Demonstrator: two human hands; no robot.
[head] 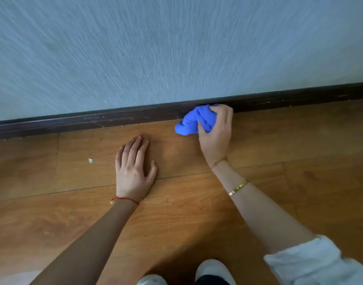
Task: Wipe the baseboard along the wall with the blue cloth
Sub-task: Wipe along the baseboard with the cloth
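A dark brown baseboard (114, 120) runs along the foot of a pale blue-grey wall (156, 48), rising toward the right. My right hand (216, 132) grips a bunched blue cloth (194, 121) and presses its upper end against the baseboard just right of centre. The cloth's lower fold rests on the wooden floor (299, 161). My left hand (134, 171) lies flat on the floor with its fingers spread, palm down, a short way left of the cloth and holding nothing.
Small crumbs of debris lie along the joint of baseboard and floor at the left, and a pale chip (90, 160) sits on the floor left of my left hand. White shoe tips (213, 270) show at the bottom edge.
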